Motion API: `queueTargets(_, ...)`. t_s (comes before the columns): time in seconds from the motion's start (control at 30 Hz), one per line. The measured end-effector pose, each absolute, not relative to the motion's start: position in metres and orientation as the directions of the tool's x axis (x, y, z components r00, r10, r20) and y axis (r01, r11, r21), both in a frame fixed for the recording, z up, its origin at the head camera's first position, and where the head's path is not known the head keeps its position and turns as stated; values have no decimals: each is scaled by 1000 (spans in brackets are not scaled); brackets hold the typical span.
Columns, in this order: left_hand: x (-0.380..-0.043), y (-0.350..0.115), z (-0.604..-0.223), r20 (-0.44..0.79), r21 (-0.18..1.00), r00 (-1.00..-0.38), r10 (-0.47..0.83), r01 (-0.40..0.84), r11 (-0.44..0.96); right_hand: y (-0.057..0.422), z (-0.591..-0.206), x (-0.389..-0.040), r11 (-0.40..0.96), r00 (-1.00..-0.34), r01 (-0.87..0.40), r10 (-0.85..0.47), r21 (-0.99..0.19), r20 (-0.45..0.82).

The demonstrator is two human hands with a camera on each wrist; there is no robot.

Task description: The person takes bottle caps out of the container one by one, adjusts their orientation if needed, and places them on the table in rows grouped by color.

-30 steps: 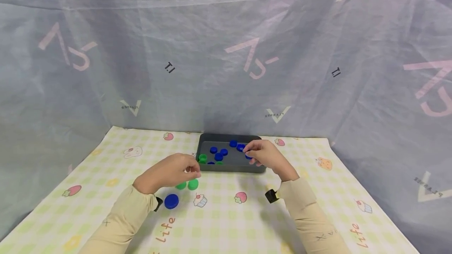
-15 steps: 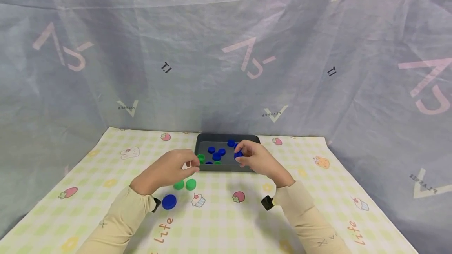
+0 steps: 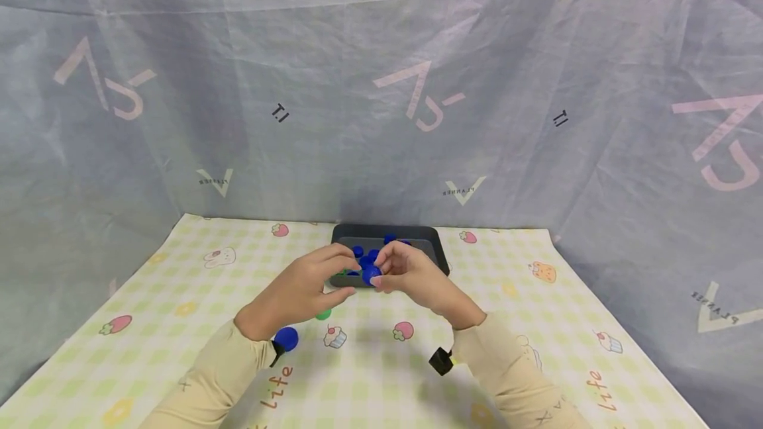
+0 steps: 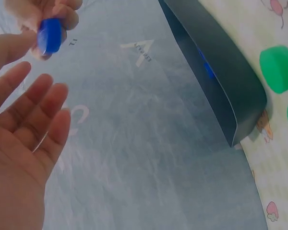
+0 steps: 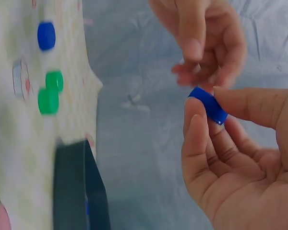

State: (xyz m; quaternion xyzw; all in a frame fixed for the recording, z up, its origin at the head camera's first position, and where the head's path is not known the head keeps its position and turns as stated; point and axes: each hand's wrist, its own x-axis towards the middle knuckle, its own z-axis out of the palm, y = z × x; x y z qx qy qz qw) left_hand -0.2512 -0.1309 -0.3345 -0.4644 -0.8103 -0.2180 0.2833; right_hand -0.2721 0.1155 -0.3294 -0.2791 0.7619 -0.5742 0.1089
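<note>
Farthest L, on the person's side of the tray (image 3: pixel 381 230), a loose blue cap (image 3: pixel 287 338) lies on the checked cloth (image 3: pixel 369 389), partly hidden by a black wrist block (image 3: pixel 277 353). L hand (image 3: pixel 304 286) is up off the tray's near L corner: fingers relaxed & apart, thumb clear of them, has hold of nothing. Two green caps (image 5: pixel 48 101) sit side by side on the cloth nr that corner; from above, L hand covers most of them. In the tray, several blue caps (image 3: pixel 357 251) plus a bit of green; hands are in the way, so no. unclear. Held cap (image 3: pixel 371 276), also blue, is up by the tray's near wall, btwn the hands, pinched by R hand (image 3: pixel 411 275) w/ thumb & fingertips. L fingers v. close; can't tell if touching. Grey curtain (image 3: pixel 357 85) hangs behind the tray.
</note>
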Motion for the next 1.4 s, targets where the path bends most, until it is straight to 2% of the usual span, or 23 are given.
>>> queueTargets(0.1, -251, -128, -334, 668, 75, -382, 639, 889, 452, 109, -329, -267, 144, -810, -253, -572, -957, 128)
queueTargets(0.3, -249, -124, -330, 679, 8, -308, 666, 911, 413, 102, -328, -259, 92, -788, -241, -600, -966, 139)
queueTargets(0.5, -244, -124, -327, 638, 1, -329, 696, 905, 426, 99, -328, -256, 70, -768, -218, -628, -973, 127)
queueTargets(0.57, -242, -126, -325, 604, 27, -366, 708, 897, 440, 99, -328, -256, 98, -763, -238, -635, -966, 123)
queueTargets(0.63, -240, -128, -322, 538, 78, -444, 717, 873, 482, 100, -327, -256, 145, -768, -273, -628, -951, 124)
queueTargets(0.77, -237, -131, -318, 285, 211, -657, 698, 753, 623, 102, -327, -258, 234, -796, -347, -586, -908, 152)
queueTargets(0.87, -239, -130, -322, 90, 253, -746, 660, 658, 709, 103, -327, -258, 265, -809, -371, -563, -890, 169)
queueTargets(1.03, -248, -131, -337, -89, 222, -816, 571, 542, 810, 107, -324, -261, 289, -817, -394, -546, -873, 187)
queueTargets(1.17, -253, -135, -352, -144, 186, -855, 499, 472, 862, 113, -320, -262, 280, -817, -403, -540, -871, 204)
queueTargets(1.4, -251, -136, -365, -199, 189, -867, 457, 424, 886, 126, -306, -259, 214, -818, -399, -523, -891, 241)
